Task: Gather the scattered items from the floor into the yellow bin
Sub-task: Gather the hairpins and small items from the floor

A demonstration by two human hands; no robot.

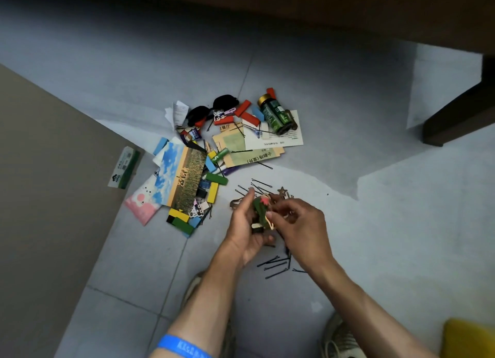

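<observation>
Your left hand (245,230) cupped a green cactus-shaped clip (261,210), fingers curled round it; your right hand (300,223) pinched its edge. Hairpins (276,266) lay on the floor (375,223) beneath. Yellow bin (468,336) sat at your lower right, well apart.

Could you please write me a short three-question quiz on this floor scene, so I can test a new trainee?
1. True or false: the green bottle stands upright.
2. Which hand cradles the collected hair clips? A) left B) right
3. Fill in: the yellow bin shows at the lower ____ corner of the view.

Key: 1 false, it lies on its side on a paper card. 2 A, the left hand; the right hand pinches at them. 3 right.
</observation>
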